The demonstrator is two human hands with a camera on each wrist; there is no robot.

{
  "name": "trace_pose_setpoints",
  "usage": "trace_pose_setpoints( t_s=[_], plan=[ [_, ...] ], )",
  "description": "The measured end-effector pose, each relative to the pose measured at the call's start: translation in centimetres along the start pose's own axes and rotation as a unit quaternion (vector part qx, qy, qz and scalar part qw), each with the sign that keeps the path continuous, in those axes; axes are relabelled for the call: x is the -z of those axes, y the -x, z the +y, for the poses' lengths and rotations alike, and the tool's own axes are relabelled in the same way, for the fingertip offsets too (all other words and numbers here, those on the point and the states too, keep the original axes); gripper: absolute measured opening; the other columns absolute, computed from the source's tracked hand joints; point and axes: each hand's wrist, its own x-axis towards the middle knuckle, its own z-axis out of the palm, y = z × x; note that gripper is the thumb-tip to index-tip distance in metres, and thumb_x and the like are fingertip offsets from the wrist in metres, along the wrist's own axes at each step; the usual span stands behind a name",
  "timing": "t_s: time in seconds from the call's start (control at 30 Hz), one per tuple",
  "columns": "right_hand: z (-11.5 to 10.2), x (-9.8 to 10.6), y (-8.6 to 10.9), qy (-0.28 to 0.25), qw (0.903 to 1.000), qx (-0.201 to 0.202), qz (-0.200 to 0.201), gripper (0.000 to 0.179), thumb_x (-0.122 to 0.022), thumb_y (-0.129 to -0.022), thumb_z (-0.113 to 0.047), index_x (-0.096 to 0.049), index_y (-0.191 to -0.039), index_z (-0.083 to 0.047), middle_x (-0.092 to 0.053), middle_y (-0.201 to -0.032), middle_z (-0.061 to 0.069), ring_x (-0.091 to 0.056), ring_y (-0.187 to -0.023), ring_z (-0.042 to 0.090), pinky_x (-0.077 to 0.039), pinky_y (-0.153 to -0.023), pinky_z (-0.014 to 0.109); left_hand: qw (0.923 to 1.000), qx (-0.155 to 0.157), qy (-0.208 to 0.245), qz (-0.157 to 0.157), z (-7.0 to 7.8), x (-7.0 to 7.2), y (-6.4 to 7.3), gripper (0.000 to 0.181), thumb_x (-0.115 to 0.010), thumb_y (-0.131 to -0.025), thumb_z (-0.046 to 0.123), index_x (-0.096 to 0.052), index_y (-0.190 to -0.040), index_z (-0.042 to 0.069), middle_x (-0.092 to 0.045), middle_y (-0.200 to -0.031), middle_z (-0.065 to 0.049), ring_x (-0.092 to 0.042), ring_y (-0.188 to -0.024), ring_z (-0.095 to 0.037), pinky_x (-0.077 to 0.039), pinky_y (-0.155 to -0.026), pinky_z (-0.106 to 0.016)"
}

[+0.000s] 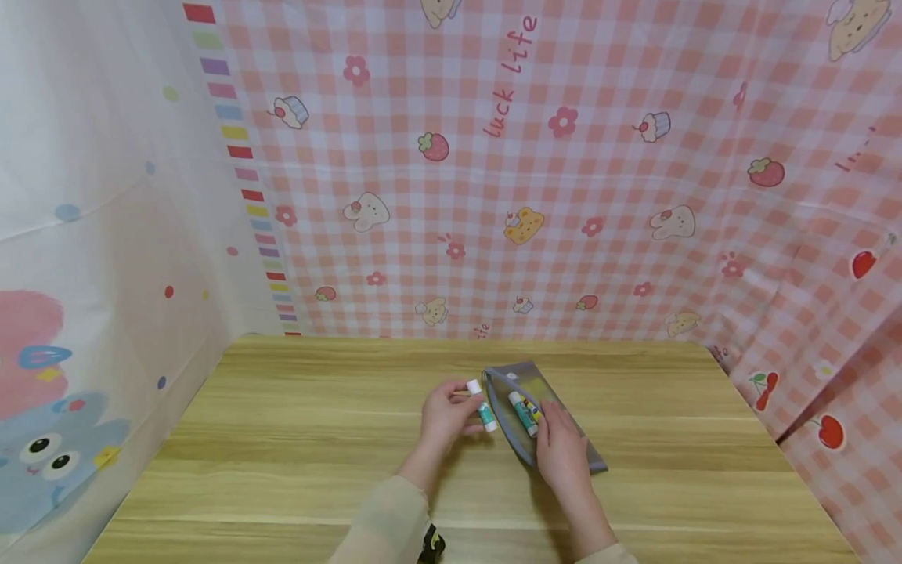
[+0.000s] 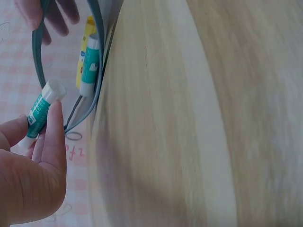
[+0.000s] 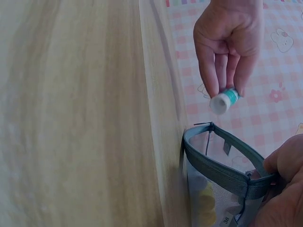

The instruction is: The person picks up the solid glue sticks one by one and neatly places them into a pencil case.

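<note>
My left hand (image 1: 444, 413) pinches a white and green glue stick (image 1: 482, 407) between thumb and fingers, just left of the mouth of a grey zippered mesh pouch (image 3: 214, 169). With my right hand (image 1: 564, 450) I grip the pouch by its rim, and its mouth gapes toward the left hand. Inside lies a second glue stick (image 2: 90, 66) of the same colours, with a yellow packaged item (image 2: 88, 29) beside it. Rounded yellow shapes (image 3: 206, 204) show through the mesh in the right wrist view.
The wood-grain table (image 1: 296, 439) carries the pouch near its middle. Behind it hangs a pink checked curtain (image 1: 451, 196), with a white printed cloth (image 1: 141, 258) on the left. A black and yellow object (image 1: 432, 544) shows by the left sleeve.
</note>
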Motion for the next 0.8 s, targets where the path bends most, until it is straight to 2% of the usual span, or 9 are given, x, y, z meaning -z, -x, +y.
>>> trace_pose_setpoints(
  t_s=[0.2,0.5,0.63,0.8],
  plan=[
    [-0.1,0.0,0.0,0.003,1.0,-0.004,-0.005,0.037,-0.044,-0.103,-0.008,-0.052,-0.135,0.009,-0.047,-0.14,0.032,-0.04,-0.131,0.053,-0.025,-0.098,0.082,0.9999,0.009,0.012,0.002,-0.9,-1.1,-0.2,0.03,-0.072,-0.086,-0.002,-0.06,-0.113,-0.009,-0.066,-0.094,-0.018,-0.069,-0.069,-0.024,-0.062,-0.062,-0.04],
    [0.1,-0.1,-0.1,0.002,1.0,-0.008,-0.004,0.038,-0.044,-0.103,-0.009,-0.051,-0.137,0.009,-0.046,-0.141,0.031,-0.039,-0.131,0.052,-0.024,-0.098,0.081,0.9985,0.029,0.044,0.012,-1.7,-2.8,0.1,0.028,-0.069,-0.087,-0.004,-0.056,-0.11,-0.011,-0.067,-0.09,-0.02,-0.066,-0.062,-0.019,-0.062,-0.063,-0.043],
    [0.1,-0.1,-0.1,0.0,1.0,-0.005,0.0,0.038,-0.044,-0.103,-0.009,-0.051,-0.136,0.009,-0.047,-0.14,0.032,-0.04,-0.131,0.053,-0.025,-0.098,0.082,0.9986,0.03,0.039,0.02,-1.8,-3.5,0.1,0.025,-0.07,-0.086,-0.004,-0.057,-0.106,-0.01,-0.068,-0.088,-0.021,-0.067,-0.061,-0.021,-0.062,-0.061,-0.042],
    [0.1,-0.1,0.0,-0.002,1.0,-0.003,0.0,0.038,-0.044,-0.103,-0.008,-0.051,-0.136,0.009,-0.047,-0.14,0.032,-0.04,-0.13,0.053,-0.025,-0.098,0.082,0.9985,0.034,0.013,0.041,-2.1,-4.0,0.1,0.02,-0.071,-0.086,-0.004,-0.059,-0.101,-0.008,-0.068,-0.086,-0.016,-0.067,-0.06,-0.019,-0.062,-0.057,-0.038]
  ],
)
